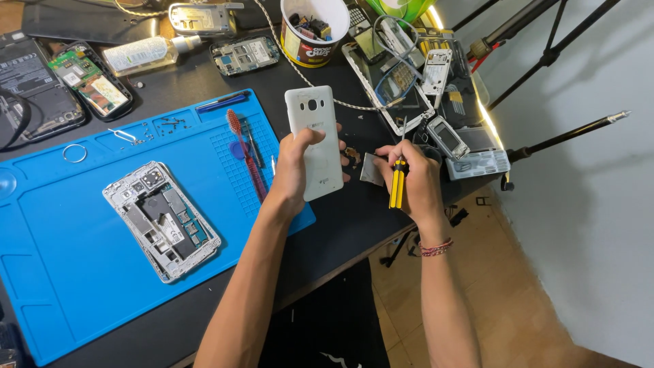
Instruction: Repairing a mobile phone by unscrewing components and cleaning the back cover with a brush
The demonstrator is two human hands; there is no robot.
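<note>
Above one blue mat [61,272], two hands [294,170] grip one white phone [315,140], one screwdriver [397,180].

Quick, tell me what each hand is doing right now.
Left hand: closed around a white phone back cover, held upright.
Right hand: closed on a yellow-handled screwdriver, fingers also pinching a small grey piece.

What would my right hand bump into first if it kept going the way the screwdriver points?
Judging from one view, the right hand, with the yellow-handled screwdriver pointing away from you, would probably first meet the white phone frame with clutter heaped on it. Depth is unclear.
</note>
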